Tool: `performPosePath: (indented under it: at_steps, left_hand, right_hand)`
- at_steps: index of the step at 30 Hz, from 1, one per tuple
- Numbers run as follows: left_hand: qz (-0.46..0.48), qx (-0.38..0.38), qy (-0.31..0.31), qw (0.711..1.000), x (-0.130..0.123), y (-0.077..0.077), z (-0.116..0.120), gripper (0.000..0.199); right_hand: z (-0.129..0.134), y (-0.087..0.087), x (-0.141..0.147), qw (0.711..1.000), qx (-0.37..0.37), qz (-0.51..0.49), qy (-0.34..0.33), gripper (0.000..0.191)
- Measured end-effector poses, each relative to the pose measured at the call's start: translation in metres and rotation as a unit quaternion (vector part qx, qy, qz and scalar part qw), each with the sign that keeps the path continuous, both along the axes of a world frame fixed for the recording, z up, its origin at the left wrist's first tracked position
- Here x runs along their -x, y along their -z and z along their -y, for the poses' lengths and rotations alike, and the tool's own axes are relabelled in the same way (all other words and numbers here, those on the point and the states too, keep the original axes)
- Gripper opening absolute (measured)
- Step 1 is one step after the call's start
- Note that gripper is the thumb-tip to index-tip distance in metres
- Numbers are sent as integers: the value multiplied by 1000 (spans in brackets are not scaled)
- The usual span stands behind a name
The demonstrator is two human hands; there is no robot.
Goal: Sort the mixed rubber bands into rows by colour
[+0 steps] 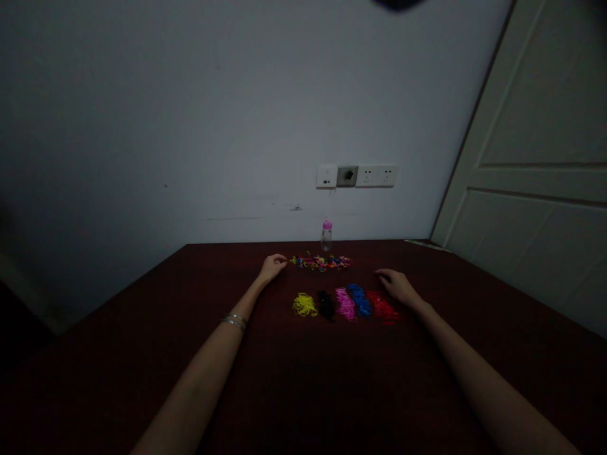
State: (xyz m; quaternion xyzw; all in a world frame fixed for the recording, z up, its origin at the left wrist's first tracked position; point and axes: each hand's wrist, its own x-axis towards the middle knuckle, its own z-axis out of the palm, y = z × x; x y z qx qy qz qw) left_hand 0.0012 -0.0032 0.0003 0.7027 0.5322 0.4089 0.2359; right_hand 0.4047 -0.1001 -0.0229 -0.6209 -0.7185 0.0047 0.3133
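My left hand (pixel 274 268) rests on the table at the left end of a mixed multicoloured strip of small bands (pixel 322 262); its thumb and fingertips are close together, and whether they pinch anything is too small to tell. My right hand (pixel 397 285) lies just behind and right of the red pile (pixel 383 307), fingers loosely extended, holding nothing visible. In a row left of the red pile are blue (pixel 359 300), pink (pixel 346 304), black (pixel 326 305) and yellow (pixel 305 304) piles of bands.
A clear bottle with a pink cap (pixel 327 234) stands behind the mixed strip, near the wall. Sockets and switches (pixel 375 175) are on the wall. The dark red table (pixel 294 373) reaches a white panelled door (pixel 535 170) at the right.
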Motion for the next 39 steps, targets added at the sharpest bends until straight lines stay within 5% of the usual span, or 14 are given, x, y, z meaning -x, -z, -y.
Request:
performPosePath:
  at_steps: [12,20,39]
  left_hand:
    - [-220,-43,60,973,-19,-5,3,26]
    - [-265,-84,129,952,-26,-7,-5,29]
    - [-325,-50,61,943,-38,-12,-2,20]
  right_hand:
    - [-3,6,0,998,7,54,8,38]
    - [-2,5,3,999,6,33,15,40]
    - [-1,4,6,999,11,44,2,40]
